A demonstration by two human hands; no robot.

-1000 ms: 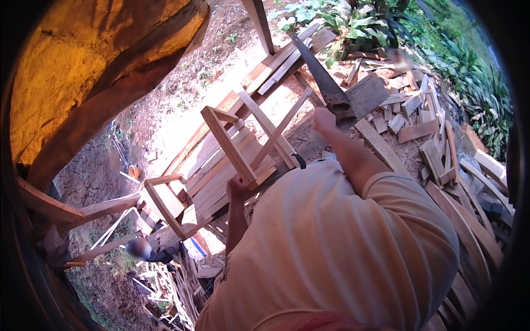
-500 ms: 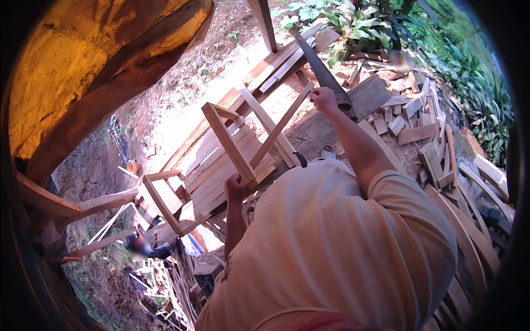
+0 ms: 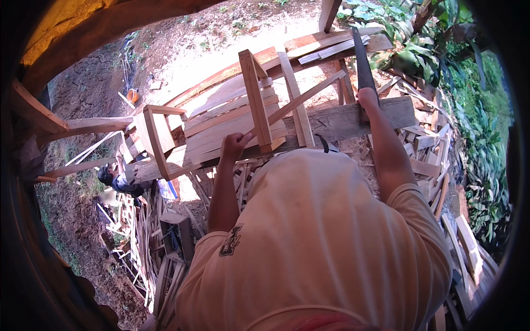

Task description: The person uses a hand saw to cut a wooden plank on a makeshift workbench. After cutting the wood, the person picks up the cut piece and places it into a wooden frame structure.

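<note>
A thin wooden strip slants across the bench, resting over a pale upright board and passing by a small wooden frame. My left hand is closed round its near left end, beside the foot of the frame. The strip's far right end is free. At the right, my right hand is closed on a handsaw near its handle end. The dark blade points away, toward the far edge of the bench. My fingers hide part of the handle.
A thick grey plank runs along the bench's near side, with flat boards left of it. Offcuts are heaped at the right. A person is low at the far left, near thin wood strips. A post stands beyond.
My right hand has let go of the strip's far end and taken hold of the handsaw. The left hand stays at the strip's near end. The view has turned.
</note>
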